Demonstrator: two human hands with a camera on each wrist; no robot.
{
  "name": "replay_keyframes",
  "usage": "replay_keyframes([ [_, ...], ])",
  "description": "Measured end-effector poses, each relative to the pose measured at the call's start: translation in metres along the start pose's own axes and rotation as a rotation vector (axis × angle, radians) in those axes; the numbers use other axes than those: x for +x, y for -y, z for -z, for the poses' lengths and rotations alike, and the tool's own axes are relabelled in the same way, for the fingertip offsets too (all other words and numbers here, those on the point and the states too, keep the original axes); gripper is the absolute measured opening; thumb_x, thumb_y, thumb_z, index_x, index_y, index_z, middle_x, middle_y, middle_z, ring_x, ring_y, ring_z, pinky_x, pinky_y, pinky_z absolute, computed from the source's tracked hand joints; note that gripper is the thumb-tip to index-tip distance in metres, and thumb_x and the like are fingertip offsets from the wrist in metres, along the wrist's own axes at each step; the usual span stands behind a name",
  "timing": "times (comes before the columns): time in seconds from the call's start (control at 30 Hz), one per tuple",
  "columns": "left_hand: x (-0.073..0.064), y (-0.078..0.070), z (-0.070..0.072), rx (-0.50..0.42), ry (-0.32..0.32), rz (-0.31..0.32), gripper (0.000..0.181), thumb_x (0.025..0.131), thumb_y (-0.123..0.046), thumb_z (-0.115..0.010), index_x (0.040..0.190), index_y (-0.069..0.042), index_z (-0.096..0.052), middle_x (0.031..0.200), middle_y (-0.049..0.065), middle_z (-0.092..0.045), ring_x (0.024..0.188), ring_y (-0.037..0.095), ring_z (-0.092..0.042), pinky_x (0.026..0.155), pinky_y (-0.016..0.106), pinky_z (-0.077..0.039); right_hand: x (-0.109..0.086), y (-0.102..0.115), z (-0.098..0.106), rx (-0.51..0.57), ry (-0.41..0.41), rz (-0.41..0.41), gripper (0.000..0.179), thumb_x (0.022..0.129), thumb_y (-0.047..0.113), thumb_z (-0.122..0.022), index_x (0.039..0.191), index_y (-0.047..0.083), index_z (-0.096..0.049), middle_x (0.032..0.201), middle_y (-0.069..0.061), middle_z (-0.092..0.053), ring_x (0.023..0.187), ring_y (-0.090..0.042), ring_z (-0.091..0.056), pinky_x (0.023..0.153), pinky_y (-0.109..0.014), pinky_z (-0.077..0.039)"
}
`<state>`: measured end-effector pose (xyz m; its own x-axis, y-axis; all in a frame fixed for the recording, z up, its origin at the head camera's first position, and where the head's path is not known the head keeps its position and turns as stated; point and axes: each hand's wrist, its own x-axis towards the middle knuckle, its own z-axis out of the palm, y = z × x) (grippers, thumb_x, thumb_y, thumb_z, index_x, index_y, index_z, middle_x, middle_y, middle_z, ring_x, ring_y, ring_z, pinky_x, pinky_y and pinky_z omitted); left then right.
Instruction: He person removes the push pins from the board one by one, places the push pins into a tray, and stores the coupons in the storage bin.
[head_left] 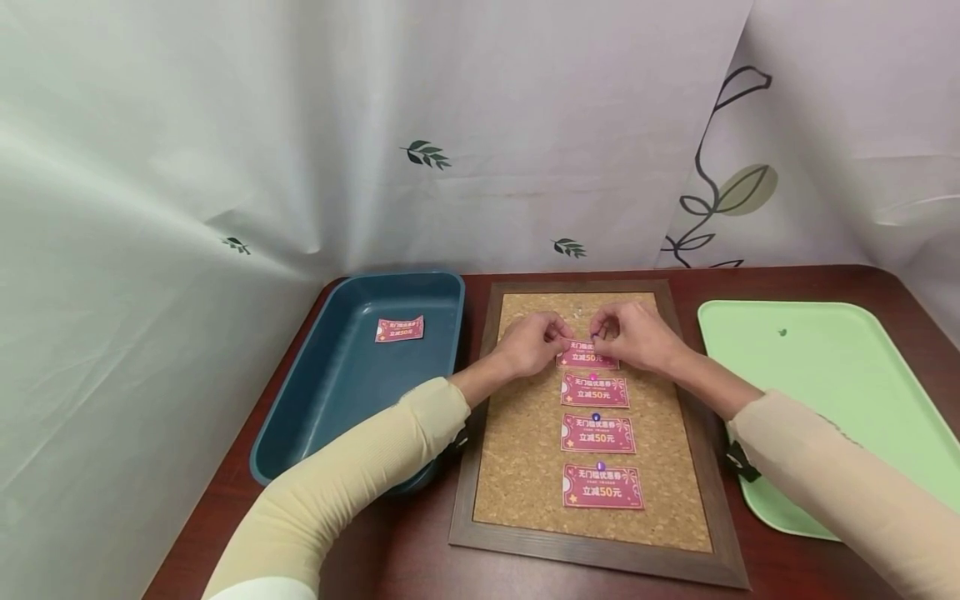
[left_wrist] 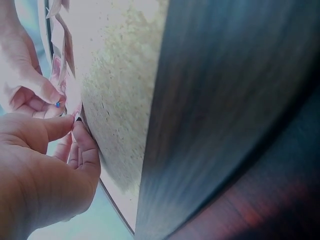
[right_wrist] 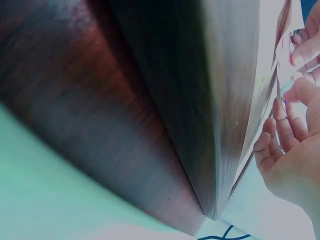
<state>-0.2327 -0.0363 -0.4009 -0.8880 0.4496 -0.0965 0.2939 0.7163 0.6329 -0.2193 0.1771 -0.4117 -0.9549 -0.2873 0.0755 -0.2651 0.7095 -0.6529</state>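
Left hand (head_left: pixel 531 343) pinches the 10-o'clock corner of a pink rectangular paper coupon (head_left: pixel 585 359) toward 12 o'clock on a brown-framed cork board (head_left: pixel 517 467); right hand (head_left: pixel 633 335) pinches a small blue pushpin (head_left: pixel 596 336). Light, creasable paper likely favours edge holds.

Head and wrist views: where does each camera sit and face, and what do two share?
Head: on the head, facing forward and down at the cork board between blue tray and green tray; forearms, left hand and right hand show.
Left wrist: on the left wrist, looking low across the cork board; left hand near, right hand beyond, pinching a blue pin.
Right wrist: on the right wrist, looking from the opposite side, past the frame; right hand near, left hand beyond.
Both wrist views share both hands and the frame.
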Motion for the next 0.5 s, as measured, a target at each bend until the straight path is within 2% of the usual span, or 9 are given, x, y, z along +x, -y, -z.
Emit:
replay_keyframes([
  [0.13,-0.001,-0.002,0.002,-0.01,0.008,0.003,0.008,0.107,-0.018,-0.067,0.109,-0.012,-0.073,0.094,-0.002,-0.069,0.083,0.011,-0.061,0.068,0.024,-0.046,-0.003,0.0,0.003,-0.005,-0.006,-0.004,0.012,0.088,0.005,-0.08,0.097,0.004,-0.073,0.083,-0.006,-0.066,0.078,-0.022,-0.056,0.069,-0.036,-0.045],
  [0.3,-0.004,-0.007,0.008,-0.032,0.005,0.015,0.008,0.107,-0.019,-0.067,0.11,-0.013,-0.071,0.096,-0.001,-0.069,0.086,0.013,-0.061,0.07,0.025,-0.048,-0.005,0.0,0.007,-0.012,-0.022,0.031,0.01,0.086,0.002,-0.08,0.094,0.004,-0.074,0.081,-0.005,-0.066,0.075,-0.021,-0.055,0.065,-0.033,-0.043],
  [0.5,-0.004,-0.013,0.014,-0.016,0.005,-0.009,0.009,0.107,-0.02,-0.067,0.109,-0.013,-0.071,0.096,-0.001,-0.07,0.087,0.013,-0.062,0.074,0.026,-0.049,-0.008,0.002,0.013,-0.004,-0.045,0.039,0.01,0.088,0.002,-0.08,0.095,0.005,-0.074,0.083,-0.006,-0.067,0.076,-0.022,-0.055,0.065,-0.032,-0.043],
])
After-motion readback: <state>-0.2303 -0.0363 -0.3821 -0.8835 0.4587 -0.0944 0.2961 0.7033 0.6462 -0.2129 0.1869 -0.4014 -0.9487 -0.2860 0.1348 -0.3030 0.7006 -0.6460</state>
